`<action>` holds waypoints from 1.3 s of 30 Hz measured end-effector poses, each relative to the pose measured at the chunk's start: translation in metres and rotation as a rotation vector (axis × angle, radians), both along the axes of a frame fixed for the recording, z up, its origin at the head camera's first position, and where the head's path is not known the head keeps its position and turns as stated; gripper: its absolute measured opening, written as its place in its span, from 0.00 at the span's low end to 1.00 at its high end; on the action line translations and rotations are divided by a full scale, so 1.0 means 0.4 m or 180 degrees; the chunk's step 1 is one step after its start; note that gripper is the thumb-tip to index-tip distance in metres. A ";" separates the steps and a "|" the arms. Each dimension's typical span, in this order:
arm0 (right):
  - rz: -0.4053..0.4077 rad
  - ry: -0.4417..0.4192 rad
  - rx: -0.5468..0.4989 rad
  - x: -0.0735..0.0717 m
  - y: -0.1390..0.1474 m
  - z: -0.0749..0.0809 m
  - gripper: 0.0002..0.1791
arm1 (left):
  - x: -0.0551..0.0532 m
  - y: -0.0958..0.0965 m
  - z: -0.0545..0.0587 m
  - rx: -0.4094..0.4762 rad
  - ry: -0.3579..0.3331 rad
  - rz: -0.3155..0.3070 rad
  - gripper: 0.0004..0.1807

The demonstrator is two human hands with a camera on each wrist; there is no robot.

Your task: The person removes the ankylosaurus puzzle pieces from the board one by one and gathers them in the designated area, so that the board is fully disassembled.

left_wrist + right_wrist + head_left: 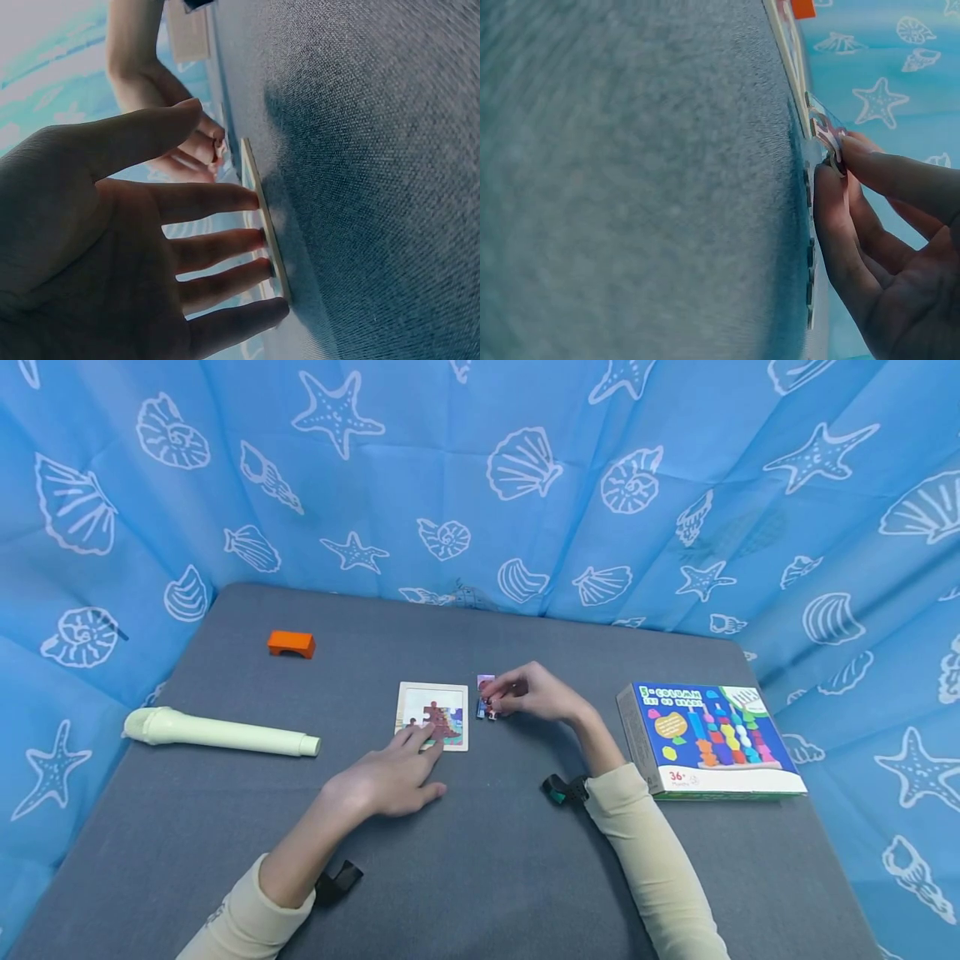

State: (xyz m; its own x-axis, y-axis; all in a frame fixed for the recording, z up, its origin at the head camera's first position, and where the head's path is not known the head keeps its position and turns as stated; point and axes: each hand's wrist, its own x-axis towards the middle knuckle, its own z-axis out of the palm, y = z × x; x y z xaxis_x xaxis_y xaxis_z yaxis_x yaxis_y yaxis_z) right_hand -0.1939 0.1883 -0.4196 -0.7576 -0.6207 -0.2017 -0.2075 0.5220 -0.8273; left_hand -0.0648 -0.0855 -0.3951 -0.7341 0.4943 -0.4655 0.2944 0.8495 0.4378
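— What is your left hand (386, 777) doing?

— Its fingers stretch out straight, tips resting on the square, pale wooden puzzle tray (435, 687), I judge to stop it sliding on the grey, cloth-covered desk (480, 877).

— And your right hand (542, 693)?

— Thumb and fingers pinch one small, flat, printed jigsaw piece (829, 139), tilted, probably so I can turn it easily. It's just right of the tray, by loose printed pieces (484, 679) laid within easy reach.

— How many of those?

— I can't count; my fingers cover some. There's one tray, partly filled, with bare pale wood showing.

— Anything else?

— One orange, arch-shaped block (291, 642), one pale-green, microphone-shaped thing (225, 733) and one blue-and-white printed cardboard box (720, 743), all well apart from the tray, perhaps leaving my hands room.
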 end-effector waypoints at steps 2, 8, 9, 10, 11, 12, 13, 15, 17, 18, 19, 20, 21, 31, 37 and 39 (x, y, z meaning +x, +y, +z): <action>0.0013 0.0031 0.0047 -0.001 0.000 -0.002 0.12 | 0.000 0.000 0.000 0.0000 0.0005 -0.0001 0.39; 0.0031 0.0116 0.0181 0.000 -0.005 -0.002 0.10 | 0.002 -0.002 0.001 -0.0006 0.0025 -0.0009 0.39; 0.0017 0.0126 0.0206 0.000 -0.006 -0.002 0.10 | 0.002 -0.002 0.002 -0.0007 0.0023 -0.0006 0.39; -0.0001 0.0141 0.0232 0.000 -0.007 -0.002 0.10 | 0.002 -0.001 0.002 -0.0010 0.0019 -0.0004 0.39; -0.0015 0.0150 0.0249 0.000 -0.008 -0.002 0.09 | 0.001 -0.001 0.002 -0.0009 0.0019 -0.0003 0.39; -0.0030 0.0161 0.0265 -0.001 -0.009 -0.003 0.09 | 0.001 0.000 0.002 -0.0012 0.0018 -0.0001 0.39; -0.0049 0.0166 0.0280 -0.002 -0.010 -0.002 0.09 | 0.001 -0.001 0.001 -0.0022 0.0016 0.0001 0.39; -0.0078 0.0183 0.0308 -0.004 -0.011 -0.003 0.08 | 0.000 0.000 0.001 -0.0022 0.0017 0.0001 0.39; -0.0117 0.0185 0.0328 -0.006 -0.010 -0.002 0.09 | 0.000 0.000 0.001 -0.0017 0.0025 -0.0001 0.39; -0.0142 0.0187 0.0338 -0.006 -0.008 -0.002 0.09 | 0.000 -0.001 0.000 -0.0018 0.0031 -0.0003 0.39; -0.0163 0.0186 0.0342 -0.007 -0.007 -0.001 0.09 | 0.000 -0.001 0.000 -0.0016 0.0039 -0.0004 0.39; -0.0187 0.0183 0.0353 -0.007 -0.005 -0.001 0.10 | 0.000 -0.001 0.000 -0.0013 0.0045 -0.0006 0.39; -0.0214 0.0174 0.0358 -0.007 -0.003 0.000 0.10 | 0.000 -0.001 0.000 -0.0014 0.0048 -0.0008 0.39; -0.0216 0.0130 0.0085 -0.004 -0.016 -0.004 0.11 | 0.001 0.002 0.000 -0.0013 0.0016 0.0003 0.40; -0.0153 0.0079 -0.0005 -0.001 -0.048 -0.004 0.11 | -0.001 0.002 0.001 -0.0026 0.0016 -0.0006 0.40; -0.0106 0.0058 -0.0051 0.001 -0.064 -0.001 0.12 | -0.001 0.002 0.001 -0.0021 0.0019 -0.0006 0.40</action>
State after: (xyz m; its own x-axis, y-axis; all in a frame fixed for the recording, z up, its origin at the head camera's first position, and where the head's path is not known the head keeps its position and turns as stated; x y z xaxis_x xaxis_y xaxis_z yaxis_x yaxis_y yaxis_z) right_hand -0.1935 0.1628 -0.4200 -0.7814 -0.5981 -0.1778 -0.2053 0.5155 -0.8319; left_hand -0.0653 -0.0846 -0.3948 -0.7361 0.4925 -0.4644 0.2985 0.8519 0.4304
